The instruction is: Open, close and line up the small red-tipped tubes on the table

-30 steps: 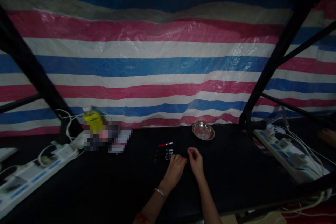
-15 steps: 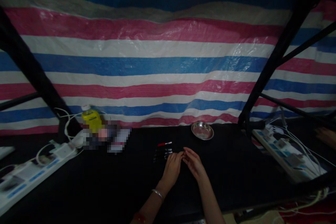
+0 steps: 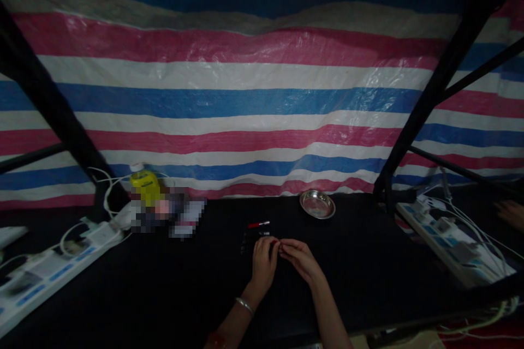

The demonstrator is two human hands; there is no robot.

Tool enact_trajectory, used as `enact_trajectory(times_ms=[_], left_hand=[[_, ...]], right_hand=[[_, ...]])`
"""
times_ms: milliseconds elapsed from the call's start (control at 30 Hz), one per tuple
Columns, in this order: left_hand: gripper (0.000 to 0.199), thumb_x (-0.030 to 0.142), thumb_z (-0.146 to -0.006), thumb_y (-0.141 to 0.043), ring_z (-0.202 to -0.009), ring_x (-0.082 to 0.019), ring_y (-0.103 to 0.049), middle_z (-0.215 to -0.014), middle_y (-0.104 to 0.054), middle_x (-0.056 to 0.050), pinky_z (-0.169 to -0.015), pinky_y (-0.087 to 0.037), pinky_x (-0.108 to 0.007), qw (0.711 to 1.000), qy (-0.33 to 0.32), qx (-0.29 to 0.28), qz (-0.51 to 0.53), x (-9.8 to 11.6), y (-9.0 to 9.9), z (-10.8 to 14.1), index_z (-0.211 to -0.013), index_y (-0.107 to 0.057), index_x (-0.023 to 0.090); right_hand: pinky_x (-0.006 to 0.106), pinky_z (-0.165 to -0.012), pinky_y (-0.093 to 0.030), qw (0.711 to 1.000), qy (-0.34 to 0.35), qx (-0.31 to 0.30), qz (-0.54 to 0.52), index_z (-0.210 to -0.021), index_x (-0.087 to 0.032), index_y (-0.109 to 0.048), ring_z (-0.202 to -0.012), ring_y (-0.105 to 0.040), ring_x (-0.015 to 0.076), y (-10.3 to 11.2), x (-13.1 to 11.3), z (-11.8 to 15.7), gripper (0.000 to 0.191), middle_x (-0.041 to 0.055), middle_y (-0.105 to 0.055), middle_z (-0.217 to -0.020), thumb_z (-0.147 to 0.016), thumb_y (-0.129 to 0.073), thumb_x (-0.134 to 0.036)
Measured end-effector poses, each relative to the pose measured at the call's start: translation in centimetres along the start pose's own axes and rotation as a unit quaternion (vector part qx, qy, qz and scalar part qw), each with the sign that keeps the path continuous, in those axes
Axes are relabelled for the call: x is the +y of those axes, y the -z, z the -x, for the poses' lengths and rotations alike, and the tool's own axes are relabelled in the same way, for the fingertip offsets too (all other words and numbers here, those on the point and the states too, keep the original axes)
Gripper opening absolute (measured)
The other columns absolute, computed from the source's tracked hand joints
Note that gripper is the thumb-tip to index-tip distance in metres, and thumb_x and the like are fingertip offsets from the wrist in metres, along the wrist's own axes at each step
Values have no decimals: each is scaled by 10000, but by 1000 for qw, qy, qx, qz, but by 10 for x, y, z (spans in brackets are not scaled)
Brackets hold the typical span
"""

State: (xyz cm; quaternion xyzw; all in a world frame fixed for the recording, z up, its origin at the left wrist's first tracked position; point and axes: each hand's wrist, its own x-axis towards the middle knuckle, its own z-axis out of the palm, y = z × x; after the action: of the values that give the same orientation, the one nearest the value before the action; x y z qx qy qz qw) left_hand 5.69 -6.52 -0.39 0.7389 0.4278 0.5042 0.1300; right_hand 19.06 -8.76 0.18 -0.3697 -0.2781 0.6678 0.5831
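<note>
My left hand (image 3: 264, 263), with a silver bangle on its wrist, has its fingers curled and pinched together. The fingertips of my right hand (image 3: 302, 260) are pressed together and meet those of the left. Between them is something small and dark reddish, too small and too hidden to name. Just beyond my left hand lies a slim red stick with a shiny silver end (image 3: 258, 224). Several dark slim sticks with silvery ends (image 3: 262, 234) lie below it, partly hidden by my left hand.
A round metal dish (image 3: 317, 205) stands at the back of the black table (image 3: 172, 289). At back left are a yellow bottle (image 3: 146, 186) and blurred-out items. Power strips with cables lie left (image 3: 61, 270) and right (image 3: 454, 240). Another person's hand (image 3: 510, 211) shows at far right.
Both hands have shifted slightly left, still joined at the fingertips. My left hand now covers more of the dark sticks.
</note>
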Motion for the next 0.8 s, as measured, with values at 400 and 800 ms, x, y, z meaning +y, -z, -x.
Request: enact_trajectory(times_ms=[400,800], left_hand=[[279,298,-916,-317,-748,-170,-575,-771,-605,-42,-700,-460,-322,999,26,-8,-18,1,1,-4,-815,-555,193],[259,279,-913,-339,-768,-173,-575,-778,-613,-39,-717,-446,-330,998,12,-49,-45,4,2,-7,-807,-557,185]], right_hand=[[283,-738,-486,1000,10,-5,-8,-851,-137,-721,-721,-627,142,1,0,1,285,70,-693,-786,-602,-795,-255],[250,-620,-409,995,75,17,64,-829,-158,-735,-579,-495,98,-5,-2,-1,277,14,-621,-643,-624,-769,-341]])
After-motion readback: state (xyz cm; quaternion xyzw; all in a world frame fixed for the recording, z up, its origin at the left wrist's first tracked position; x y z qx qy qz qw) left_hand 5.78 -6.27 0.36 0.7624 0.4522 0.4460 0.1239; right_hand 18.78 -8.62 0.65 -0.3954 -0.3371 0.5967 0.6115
